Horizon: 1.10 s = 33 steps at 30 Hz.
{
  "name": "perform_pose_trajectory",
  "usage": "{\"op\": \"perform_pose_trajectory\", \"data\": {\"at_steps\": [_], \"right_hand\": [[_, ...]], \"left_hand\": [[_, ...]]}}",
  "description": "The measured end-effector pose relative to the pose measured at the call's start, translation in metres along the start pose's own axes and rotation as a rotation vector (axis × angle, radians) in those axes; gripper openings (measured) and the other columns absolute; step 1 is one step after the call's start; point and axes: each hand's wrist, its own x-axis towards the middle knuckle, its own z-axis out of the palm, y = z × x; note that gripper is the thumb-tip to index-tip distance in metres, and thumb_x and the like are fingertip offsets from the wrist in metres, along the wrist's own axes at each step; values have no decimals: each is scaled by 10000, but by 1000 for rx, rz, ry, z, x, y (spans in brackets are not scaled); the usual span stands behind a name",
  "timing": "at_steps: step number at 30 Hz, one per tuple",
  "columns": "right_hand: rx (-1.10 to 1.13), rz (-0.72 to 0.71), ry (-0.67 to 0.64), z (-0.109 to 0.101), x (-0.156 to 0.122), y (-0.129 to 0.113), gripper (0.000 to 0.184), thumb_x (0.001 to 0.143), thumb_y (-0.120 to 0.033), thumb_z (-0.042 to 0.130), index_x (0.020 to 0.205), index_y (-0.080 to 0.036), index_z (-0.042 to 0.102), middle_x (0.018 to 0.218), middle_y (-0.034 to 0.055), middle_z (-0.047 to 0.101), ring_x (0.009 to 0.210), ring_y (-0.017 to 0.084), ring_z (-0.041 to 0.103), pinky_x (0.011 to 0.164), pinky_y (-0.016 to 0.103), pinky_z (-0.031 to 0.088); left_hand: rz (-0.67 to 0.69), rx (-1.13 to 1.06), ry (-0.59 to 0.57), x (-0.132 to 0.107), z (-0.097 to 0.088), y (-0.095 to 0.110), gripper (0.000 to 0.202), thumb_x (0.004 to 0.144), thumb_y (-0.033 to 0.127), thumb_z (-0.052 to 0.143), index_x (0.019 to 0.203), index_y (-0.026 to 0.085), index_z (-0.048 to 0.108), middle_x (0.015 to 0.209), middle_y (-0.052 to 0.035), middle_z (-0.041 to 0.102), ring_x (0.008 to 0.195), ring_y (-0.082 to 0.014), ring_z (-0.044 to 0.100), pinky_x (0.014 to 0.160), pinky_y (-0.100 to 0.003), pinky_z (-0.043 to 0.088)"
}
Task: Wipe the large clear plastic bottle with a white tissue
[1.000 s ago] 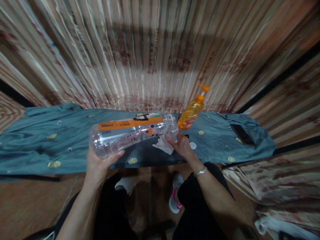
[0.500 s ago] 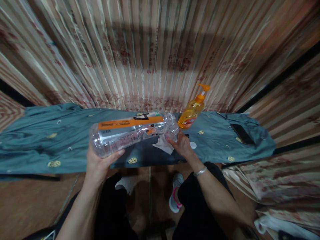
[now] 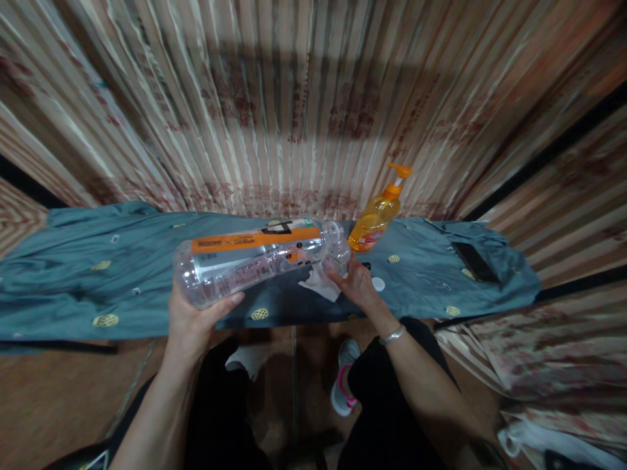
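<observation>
A large clear plastic bottle with an orange and silver label lies sideways in the air over the cloth-covered table. My left hand is closed around its base end, thumb along the lower side. At the bottle's right end my right hand grips a small clear plastic piece, fingers partly hidden behind it. Whether that piece is joined to the bottle or only held against it, I cannot tell. Below it a crumpled white tissue rests on the cloth.
An orange pump bottle stands just behind my right hand. On the teal patterned cloth are a white round cap and, farther right, a black phone. A striped curtain hangs right behind the table.
</observation>
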Motion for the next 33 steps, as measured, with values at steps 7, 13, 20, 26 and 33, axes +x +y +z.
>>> {"op": "perform_pose_trajectory", "data": {"at_steps": [7,13,20,26,33], "right_hand": [[12,12,-8,0,0,1,643,940,-344,858,1548,-232,680,1264,189,883,1177,412,861,1040,615,714],[4,13,-9,-1,1,2,624,941,-355,862,1524,-210,690,1266,209,874,1170,422,864,1043,625,715],[10,-2,-3,0,1,3,598,946,-347,853,1510,-224,693,1286,212,870,1181,411,861,1056,652,711],[5,27,1,-2,0,-1,605,926,-373,857,1477,-176,700,1195,198,875,1124,405,866,1008,604,720],[10,3,3,1,1,6,676,934,-397,859,1552,-210,660,1252,201,881,1190,421,855,1061,654,702]], "left_hand": [[39,11,-34,0,-4,-5,1268,452,396,1174,1610,277,671,1541,-106,777,1322,-320,788,1084,-366,680],[65,6,-37,1,-7,-11,1207,484,383,1160,1590,286,688,1569,-102,767,1350,-336,778,1130,-425,671],[-7,19,-84,2,-11,-10,1209,491,321,1160,1598,287,675,1586,-106,756,1374,-331,771,1188,-440,639],[-10,-3,1,-2,5,6,1243,353,381,1167,1505,242,719,1517,-121,793,1326,-344,782,1167,-438,635],[4,9,20,-2,7,6,1190,332,370,1165,1443,266,751,1471,-102,815,1306,-343,795,1148,-446,642]]}}
